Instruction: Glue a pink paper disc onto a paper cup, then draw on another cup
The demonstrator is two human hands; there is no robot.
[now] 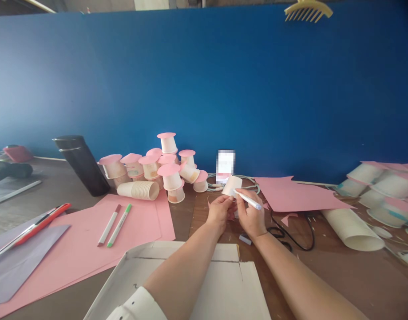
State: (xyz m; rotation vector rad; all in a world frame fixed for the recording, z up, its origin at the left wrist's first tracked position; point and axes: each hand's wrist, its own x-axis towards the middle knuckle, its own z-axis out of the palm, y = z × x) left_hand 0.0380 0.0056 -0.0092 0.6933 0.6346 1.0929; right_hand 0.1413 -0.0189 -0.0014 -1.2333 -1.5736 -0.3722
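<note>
My left hand [219, 212] is closed on a small white paper cup [232, 186], which it holds tilted with its base upward. Between the fingers of my right hand [252, 218] is a white marker [249, 199]; its writing end is against or very close to the cup's side. The marker's bluish end points right, away from the cup. Below my right hand a small grey marker cap [245, 240] lies on the table. My fingers hide the lower part of the cup.
Several paper cups with pink paper discs [169, 171] stand stacked left of centre, beside a nested cup stack [139, 190] and a black bottle [84, 166]. Pink sheets [73, 249] carry two markers [119, 226]. A red-handled cutter [40, 226] lies left. More cups [390, 186] and a black cable [303, 242] lie right.
</note>
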